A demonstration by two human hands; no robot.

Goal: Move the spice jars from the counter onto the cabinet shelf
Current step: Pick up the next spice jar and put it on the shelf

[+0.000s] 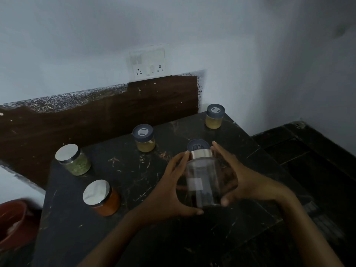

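- Counter (134,237): dark veined stone slab that carries all six jars. The cabinet shelf is out of view, so no jar counts as shelved yet.
- Wooden panel (96,116): runs along the counter's back edge, below a socket plate (147,62).
- Your left hand (169,191) and right hand (248,182): both curl round the clear jar from opposite sides, fingertips up at the lid, thumbs low near the base. Judgement: you use two hands because the smooth wall is slippery and the jar must stay upright.
- Clear jar (202,180): steel lid, white label, dark contents low down. It sits toward the counter's right edge. Cannot tell whether its base is off the stone.
- Orange jar (104,197): near the left edge.
- Green jar (74,160): at the back left corner.
- Yellow jar (144,138): at mid back edge.
- Second yellow jar (214,116): at the back right corner.
- Blue-lidded jar (198,145): just behind the clear jar, mostly hidden.
- Spacing: the jars stand well apart, so you can likely lift each without knocking a neighbour.
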